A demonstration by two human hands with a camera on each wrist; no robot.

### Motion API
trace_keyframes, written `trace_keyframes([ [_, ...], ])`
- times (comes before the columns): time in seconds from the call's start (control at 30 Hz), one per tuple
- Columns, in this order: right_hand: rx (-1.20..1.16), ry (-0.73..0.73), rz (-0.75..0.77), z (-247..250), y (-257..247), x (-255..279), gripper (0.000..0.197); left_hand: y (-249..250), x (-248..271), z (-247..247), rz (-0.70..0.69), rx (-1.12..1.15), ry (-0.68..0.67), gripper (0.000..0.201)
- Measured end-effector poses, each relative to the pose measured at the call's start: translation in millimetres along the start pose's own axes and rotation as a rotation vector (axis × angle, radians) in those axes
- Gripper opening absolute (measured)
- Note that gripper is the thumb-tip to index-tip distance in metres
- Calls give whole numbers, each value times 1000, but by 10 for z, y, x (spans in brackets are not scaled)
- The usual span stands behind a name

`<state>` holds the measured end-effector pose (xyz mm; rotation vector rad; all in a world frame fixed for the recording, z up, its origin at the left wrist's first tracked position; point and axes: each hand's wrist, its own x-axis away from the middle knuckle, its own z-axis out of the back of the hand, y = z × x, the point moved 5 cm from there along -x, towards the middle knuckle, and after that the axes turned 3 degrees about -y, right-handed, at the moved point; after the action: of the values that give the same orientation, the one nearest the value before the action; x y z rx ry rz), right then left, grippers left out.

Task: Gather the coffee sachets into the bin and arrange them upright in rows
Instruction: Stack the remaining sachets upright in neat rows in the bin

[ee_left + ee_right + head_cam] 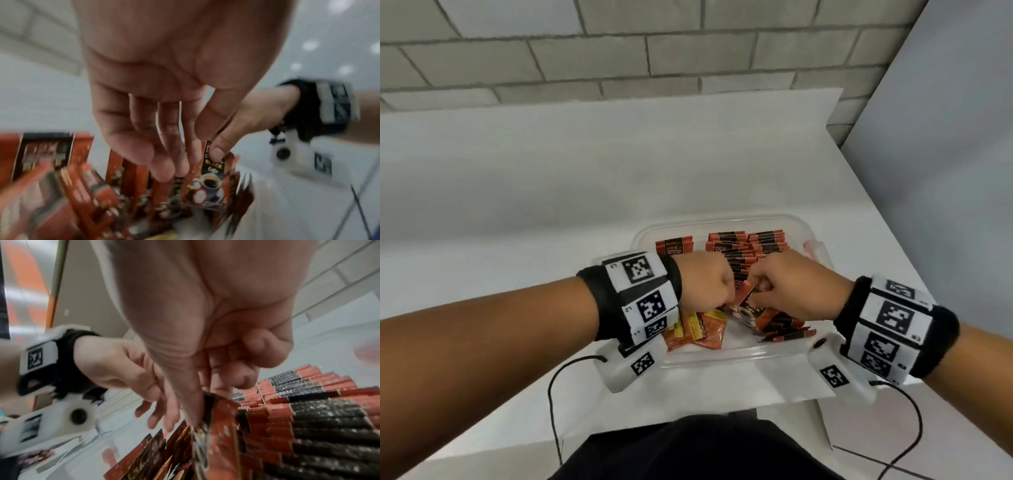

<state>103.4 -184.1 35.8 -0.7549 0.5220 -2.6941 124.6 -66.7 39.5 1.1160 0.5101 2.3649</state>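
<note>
A red-and-black coffee sachet printed with a cup of coffee (211, 177) stands upright in the middle of the clear plastic bin (726, 356), pinched at its top edge by the right hand (791, 286); the thumb and forefinger press on either side of the packet while the other fingers (265, 345) are curled into the palm. The left hand (703, 282) hangs just beside it, its fingers (164, 162) relaxed and nearly straight, the tips brushing the tops of the sachets below without closing on any of them.

Behind the held packet, toward the far right of the bin, upright rows of red-and-black sachets (753, 246) stand packed edge to edge. A few more upright sachets (674, 248) stand at the far left. Near the front of the bin, loose orange-and-yellow sachets (695, 330) lie flat in a heap on the left, and dark sachets (784, 330) lie tipped over on the right.

The bin sits on a white worktop (551, 192) against a grey brick wall (619, 51). Both wrists wear black bands with white marker blocks (640, 294), and thin black cables (554, 411) trail from them.
</note>
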Motion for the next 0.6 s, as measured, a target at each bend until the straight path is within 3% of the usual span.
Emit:
trace_keyframes([
  [0.13,99,14,-11,-21,-39,-108,36,161,-46,-158,-32,-471,-112,31],
  [0.23,150,-29,-62,-12,-18,-173,37,192,-43,-368,-28,-677,-251,28],
  [0.37,78,-53,-140,74,28,-210,37,90,-79,-487,-22,-787,-358,36],
  [0.47,-20,0,-161,186,49,-219,25,82,-104,-518,-59,-825,-393,44],
  [0.6,-19,-61,-131,147,2,-236,14,79,-165,-575,-108,-855,-461,49],
])
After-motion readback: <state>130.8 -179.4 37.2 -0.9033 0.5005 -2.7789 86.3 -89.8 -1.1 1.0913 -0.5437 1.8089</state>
